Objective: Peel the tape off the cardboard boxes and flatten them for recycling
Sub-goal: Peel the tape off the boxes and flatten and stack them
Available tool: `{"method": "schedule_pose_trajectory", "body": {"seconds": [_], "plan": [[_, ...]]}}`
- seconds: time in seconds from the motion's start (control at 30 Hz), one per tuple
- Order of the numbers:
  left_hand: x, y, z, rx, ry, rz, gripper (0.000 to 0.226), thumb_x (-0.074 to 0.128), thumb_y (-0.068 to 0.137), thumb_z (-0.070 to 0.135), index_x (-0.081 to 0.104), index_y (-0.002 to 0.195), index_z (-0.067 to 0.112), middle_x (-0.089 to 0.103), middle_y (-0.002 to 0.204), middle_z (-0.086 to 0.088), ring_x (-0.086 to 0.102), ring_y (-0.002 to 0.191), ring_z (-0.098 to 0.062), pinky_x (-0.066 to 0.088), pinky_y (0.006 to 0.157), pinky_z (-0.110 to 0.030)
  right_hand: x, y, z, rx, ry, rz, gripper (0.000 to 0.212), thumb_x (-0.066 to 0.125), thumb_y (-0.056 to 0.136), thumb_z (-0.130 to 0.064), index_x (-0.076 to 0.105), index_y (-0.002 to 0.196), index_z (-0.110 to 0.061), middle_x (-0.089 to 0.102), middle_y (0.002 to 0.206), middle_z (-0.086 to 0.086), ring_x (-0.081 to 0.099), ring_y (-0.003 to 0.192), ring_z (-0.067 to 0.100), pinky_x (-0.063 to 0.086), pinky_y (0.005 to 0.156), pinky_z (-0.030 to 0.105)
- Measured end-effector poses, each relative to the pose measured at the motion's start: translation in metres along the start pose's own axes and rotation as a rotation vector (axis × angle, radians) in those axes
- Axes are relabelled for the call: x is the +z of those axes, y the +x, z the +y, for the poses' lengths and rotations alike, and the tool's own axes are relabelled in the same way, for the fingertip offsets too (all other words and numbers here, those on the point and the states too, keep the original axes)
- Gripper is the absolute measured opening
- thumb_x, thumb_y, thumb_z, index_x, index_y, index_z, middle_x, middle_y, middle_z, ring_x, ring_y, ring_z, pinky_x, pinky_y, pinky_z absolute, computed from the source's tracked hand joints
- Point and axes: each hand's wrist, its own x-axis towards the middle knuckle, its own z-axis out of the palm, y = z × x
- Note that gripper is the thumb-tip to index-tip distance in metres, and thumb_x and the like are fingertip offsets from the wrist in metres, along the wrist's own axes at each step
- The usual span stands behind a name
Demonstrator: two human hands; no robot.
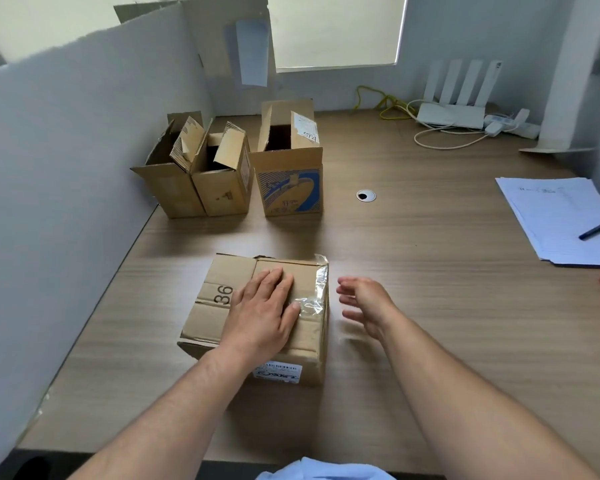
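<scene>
Pale blue cloth (326, 471) at bottom edge; two bare forearms reach fwd over wooden desk (430, 271). L hand (262, 306) lies flat, fingers straight, on top of closed cardboard box (208, 315) marked 36, near desk's front. Clear tape (314, 299) crinkles along its right edge. R hand (364, 303) hovers just beside box, fingers loosely spread, holding nothing. Three opened boxes (288, 188) stand farther back, left.
</scene>
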Motion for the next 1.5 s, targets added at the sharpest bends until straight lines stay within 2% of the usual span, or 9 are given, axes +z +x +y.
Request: {"method": "schedule_pose_trajectory", "body": {"seconds": [0.17, 0.3, 0.5, 0.63, 0.83, 1.0, 1.1, 1.3, 1.5], "plan": [[0.002, 0.0, 0.001, 0.001, 0.039, 0.016, 0.095, -0.018, 0.069, 0.064, 0.009, 0.154, 0.032, 0.003, 0.162, 0.012, -0.005, 0.147, -0.007, -0.007, 0.11, -0.025, 0.006, 0.006, -0.03, -0.072, 0.074, -0.152, 0.023, 0.051, 0.091, -0.025, 0.068, 0.106, -0.02, 0.066, 0.1, 0.0, 0.057, 0.098, 0.016, 0.042, 0.085, 0.035], [0.002, 0.0, 0.0, -0.013, 0.031, -0.001, 0.094, -0.017, 0.069, 0.065, 0.007, 0.154, 0.032, 0.002, 0.161, 0.014, -0.006, 0.147, -0.006, -0.005, 0.113, -0.027, 0.012, 0.008, -0.039, -0.085, 0.07, -0.266, 0.037, 0.038, 0.085, -0.013, 0.071, 0.102, -0.018, 0.067, 0.101, 0.004, 0.057, 0.091, 0.016, 0.042, 0.079, 0.031], [0.004, 0.001, 0.0, -0.032, 0.034, -0.01, 0.093, -0.016, 0.07, 0.066, 0.008, 0.154, 0.034, 0.002, 0.161, 0.015, -0.007, 0.146, -0.005, -0.002, 0.116, -0.029, 0.005, 0.018, -0.044, -0.089, -0.011, -0.338, 0.014, 0.054, 0.087, -0.016, 0.068, 0.084, -0.016, 0.066, 0.094, 0.002, 0.059, 0.086, 0.014, 0.042, 0.081, 0.032], [0.006, 0.005, 0.002, -0.059, 0.048, 0.006, 0.092, -0.016, 0.071, 0.064, 0.008, 0.154, 0.033, 0.002, 0.161, 0.015, -0.005, 0.146, -0.004, -0.001, 0.115, -0.028, 0.001, 0.019, -0.048, -0.188, -0.038, -0.305, 0.012, 0.059, 0.087, -0.006, 0.064, 0.081, -0.015, 0.067, 0.085, 0.001, 0.06, 0.082, 0.013, 0.04, 0.078, 0.031], [0.009, 0.013, 0.014, -0.162, 0.021, 0.014, 0.08, -0.006, 0.082, 0.064, 0.008, 0.154, 0.032, 0.002, 0.161, 0.013, -0.004, 0.147, -0.007, 0.001, 0.117, -0.032, -0.003, 0.017, -0.044, -0.443, -0.145, -0.116, 0.014, 0.06, 0.089, -0.005, 0.064, 0.079, -0.013, 0.061, 0.075, -0.002, 0.051, 0.071, 0.008, 0.042, 0.064, 0.016], [0.008, 0.016, 0.022, -0.219, 0.007, 0.002, 0.07, 0.004, 0.088, 0.056, 0.01, 0.154, 0.031, 0.003, 0.162, 0.012, -0.001, 0.147, -0.009, 0.001, 0.116, -0.034, -0.008, 0.009, -0.033, -0.51, -0.141, -0.129, 0.013, 0.058, 0.09, -0.004, 0.063, 0.08, -0.012, 0.059, 0.073, -0.005, 0.05, 0.068, 0.003, 0.04, 0.059, 0.006], [0.008, 0.023, 0.025, -0.238, 0.003, -0.005, 0.057, 0.015, 0.101, 0.049, 0.008, 0.154, 0.03, 0.003, 0.162, 0.01, -0.001, 0.147, -0.01, 0.001, 0.117, -0.035, -0.016, 0.002, -0.03, -0.516, -0.139, -0.142, 0.012, 0.059, 0.09, -0.003, 0.063, 0.081, -0.01, 0.059, 0.074, -0.004, 0.051, 0.069, 0.003, 0.042, 0.061, 0.006], [0.006, 0.039, 0.027, -0.254, -0.02, -0.013, 0.055, 0.017, 0.103, 0.045, 0.009, 0.155, 0.027, 0.003, 0.162, 0.007, 0.001, 0.148, -0.013, 0.003, 0.117, -0.038, -0.029, -0.02, -0.024, -0.57, -0.178, -0.147, 0.014, 0.06, 0.088, -0.001, 0.062, 0.078, -0.011, 0.059, 0.073, -0.006, 0.052, 0.062, -0.009, 0.042, 0.065, 0.006], [0.004, 0.05, 0.025, -0.243, -0.065, 0.037, 0.056, 0.021, 0.102, 0.045, 0.016, 0.154, 0.024, 0.011, 0.161, 0.004, 0.008, 0.147, -0.016, 0.007, 0.116, -0.039, -0.039, -0.032, -0.015, -0.568, -0.196, -0.07, 0.022, 0.062, 0.086, -0.002, 0.064, 0.072, -0.018, 0.062, 0.073, -0.008, 0.054, 0.07, 0.0, 0.044, 0.07, 0.014]]}}
